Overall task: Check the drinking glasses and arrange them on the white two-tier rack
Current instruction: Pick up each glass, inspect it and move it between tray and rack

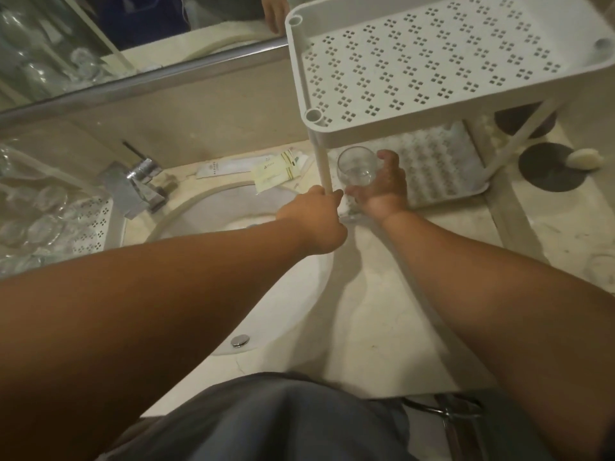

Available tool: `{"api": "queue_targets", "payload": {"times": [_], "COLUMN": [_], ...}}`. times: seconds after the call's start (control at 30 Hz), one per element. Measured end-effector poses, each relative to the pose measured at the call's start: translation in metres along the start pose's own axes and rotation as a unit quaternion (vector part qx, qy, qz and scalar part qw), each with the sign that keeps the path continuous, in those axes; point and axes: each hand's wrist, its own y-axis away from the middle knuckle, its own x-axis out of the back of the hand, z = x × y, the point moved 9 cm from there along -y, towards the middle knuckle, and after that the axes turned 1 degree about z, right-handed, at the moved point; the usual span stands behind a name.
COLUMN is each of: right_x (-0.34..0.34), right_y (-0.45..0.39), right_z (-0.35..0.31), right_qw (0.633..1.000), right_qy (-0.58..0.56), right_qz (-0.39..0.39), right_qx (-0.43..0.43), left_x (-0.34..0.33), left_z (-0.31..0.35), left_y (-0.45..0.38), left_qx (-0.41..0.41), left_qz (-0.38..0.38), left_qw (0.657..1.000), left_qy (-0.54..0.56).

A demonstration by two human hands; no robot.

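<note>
The white two-tier rack [466, 104] stands on the marble counter right of the sink, its perforated top tier bare. My right hand [382, 191] grips a clear drinking glass [356, 166] upright at the front left corner of the lower tier [442, 168]. My left hand [316, 221] holds the rack's front left post [322, 161] near its foot. Several more clear glasses [36, 224] lie on another white perforated tray at the far left.
A chrome tap [139, 184] and the round sink basin [239, 227] lie left of the rack. Toiletry sachets [273, 169] rest behind the basin. A dark round coaster [549, 168] with a white soap sits right of the rack. A mirror runs along the back.
</note>
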Motion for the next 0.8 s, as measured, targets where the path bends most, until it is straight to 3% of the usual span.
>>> {"api": "queue_targets", "payload": {"times": [0.17, 0.37, 0.63, 0.8], "right_x": [0.0, -0.013, -0.02, -0.031], "right_y": [-0.001, 0.003, -0.009, -0.007], "right_z": [0.006, -0.002, -0.01, -0.011], "right_qw": [0.999, 0.998, 0.999, 0.996], "right_qy": [-0.024, -0.055, -0.009, -0.064], "right_qz": [0.035, 0.019, 0.008, -0.009], "right_qx": [-0.017, 0.014, 0.041, 0.059], "left_x": [-0.001, 0.002, 0.001, 0.002], "left_z": [-0.001, 0.0, -0.002, -0.002], "left_y": [-0.002, -0.002, -0.003, -0.002], "left_qx": [-0.004, -0.01, -0.026, -0.034], "left_qz": [-0.007, -0.005, 0.01, 0.017], "left_qw": [1.0, 1.0, 1.0, 0.999], "left_qy": [0.012, 0.005, -0.009, -0.006]}}
